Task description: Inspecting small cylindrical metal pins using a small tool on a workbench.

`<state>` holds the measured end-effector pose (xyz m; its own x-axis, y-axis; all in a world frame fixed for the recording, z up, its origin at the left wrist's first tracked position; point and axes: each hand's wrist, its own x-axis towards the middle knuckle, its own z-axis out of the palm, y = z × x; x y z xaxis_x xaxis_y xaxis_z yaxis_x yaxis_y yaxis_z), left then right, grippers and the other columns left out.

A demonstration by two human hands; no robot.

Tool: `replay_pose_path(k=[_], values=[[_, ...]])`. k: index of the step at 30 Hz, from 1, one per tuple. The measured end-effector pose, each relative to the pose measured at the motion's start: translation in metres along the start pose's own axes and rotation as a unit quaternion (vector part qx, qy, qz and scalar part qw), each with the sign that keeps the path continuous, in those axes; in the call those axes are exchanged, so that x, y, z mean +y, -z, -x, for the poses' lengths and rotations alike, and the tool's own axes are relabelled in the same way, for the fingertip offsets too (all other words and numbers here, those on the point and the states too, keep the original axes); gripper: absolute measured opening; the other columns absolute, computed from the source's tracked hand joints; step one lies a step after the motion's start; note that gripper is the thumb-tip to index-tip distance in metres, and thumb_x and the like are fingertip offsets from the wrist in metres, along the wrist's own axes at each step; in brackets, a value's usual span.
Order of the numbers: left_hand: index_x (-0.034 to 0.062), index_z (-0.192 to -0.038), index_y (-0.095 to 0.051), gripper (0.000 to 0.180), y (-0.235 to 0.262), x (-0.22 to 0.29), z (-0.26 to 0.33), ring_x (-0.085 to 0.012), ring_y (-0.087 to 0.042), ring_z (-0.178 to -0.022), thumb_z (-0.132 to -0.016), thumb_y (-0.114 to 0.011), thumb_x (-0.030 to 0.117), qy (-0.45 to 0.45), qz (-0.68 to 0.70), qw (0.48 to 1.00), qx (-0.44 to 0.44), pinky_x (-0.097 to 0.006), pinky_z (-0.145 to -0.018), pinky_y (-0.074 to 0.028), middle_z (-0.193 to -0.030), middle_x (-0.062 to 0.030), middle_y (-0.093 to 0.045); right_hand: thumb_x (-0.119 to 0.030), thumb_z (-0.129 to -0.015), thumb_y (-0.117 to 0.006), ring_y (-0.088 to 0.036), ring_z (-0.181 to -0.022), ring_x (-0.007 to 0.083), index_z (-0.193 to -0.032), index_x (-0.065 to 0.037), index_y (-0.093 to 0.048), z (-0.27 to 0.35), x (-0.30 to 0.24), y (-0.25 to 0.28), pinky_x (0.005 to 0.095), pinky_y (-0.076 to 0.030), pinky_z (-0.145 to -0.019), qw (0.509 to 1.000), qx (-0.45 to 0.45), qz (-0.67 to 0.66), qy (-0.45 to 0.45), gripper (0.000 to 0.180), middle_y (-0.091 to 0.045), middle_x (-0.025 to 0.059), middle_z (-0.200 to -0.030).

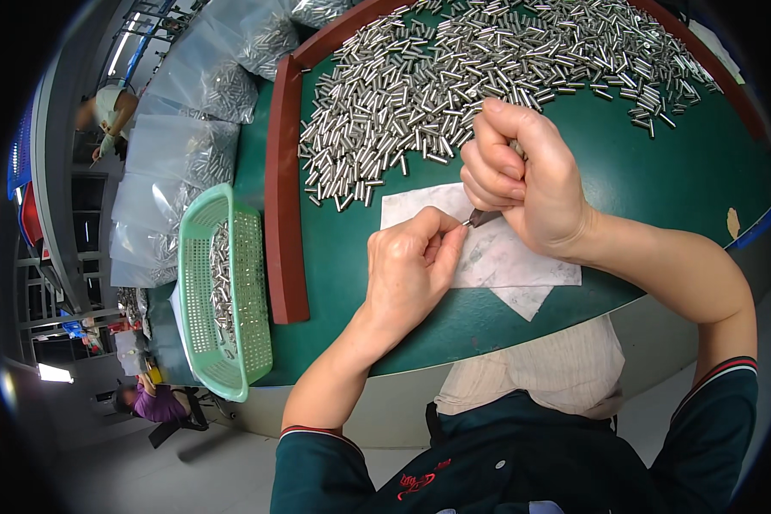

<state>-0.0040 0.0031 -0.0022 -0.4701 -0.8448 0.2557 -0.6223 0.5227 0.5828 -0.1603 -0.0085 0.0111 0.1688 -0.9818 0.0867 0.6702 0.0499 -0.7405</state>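
Note:
My left hand [411,261] is closed in a pinch, with the end of a small metal cylinder [467,224] showing at its fingertips. My right hand [531,176] makes a fist around a slim hand tool whose dark tip [481,218] points down and meets the cylinder's end, or nearly so. The tool's exact kind is hidden by the fingers. Both hands are over a smudged white cloth [522,267] spread on the green tabletop [385,343]. Beyond them lies a broad heap of loose shiny metal cylinders [488,77].
Dark red wooden rails [284,188] border the heap. Left of the rail stands a light green perforated basket [253,343] with more cylinders inside. Clear plastic bags [201,141] of cylinders line the table's far left. Two people [158,403] are in the background at left.

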Motion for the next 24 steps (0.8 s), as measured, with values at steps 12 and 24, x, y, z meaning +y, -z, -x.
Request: replay_pose_path(k=[12,24], values=[[0.0011,-0.066,-0.055,0.009,-0.003,-0.001,-0.001,-0.022,-0.046,-0.037,-0.071,-0.063,0.002,0.007,0.019,1.0,-0.011,-0.031,-0.038,-0.036,-0.045,-0.0094,-0.046,-0.026,-0.09,-0.031,-0.018,-0.041,0.0068,-0.051,-0.012,-0.026,0.003,0.006,-0.008,0.0236,-0.018,-0.041,0.996,-0.002,0.074,0.041,0.042,-0.025,-0.0025,-0.043],[0.0011,-0.068,-0.055,0.009,0.002,0.003,0.0,-0.0184,-0.048,-0.038,-0.072,-0.062,0.004,-0.008,-0.012,1.0,0.003,-0.03,-0.039,-0.036,-0.046,-0.0076,-0.048,-0.025,-0.09,-0.033,-0.021,-0.042,0.0068,-0.053,-0.011,-0.027,0.003,0.007,-0.014,0.0236,-0.018,-0.04,0.993,0.003,0.101,0.064,0.04,-0.026,-0.0026,-0.045]])
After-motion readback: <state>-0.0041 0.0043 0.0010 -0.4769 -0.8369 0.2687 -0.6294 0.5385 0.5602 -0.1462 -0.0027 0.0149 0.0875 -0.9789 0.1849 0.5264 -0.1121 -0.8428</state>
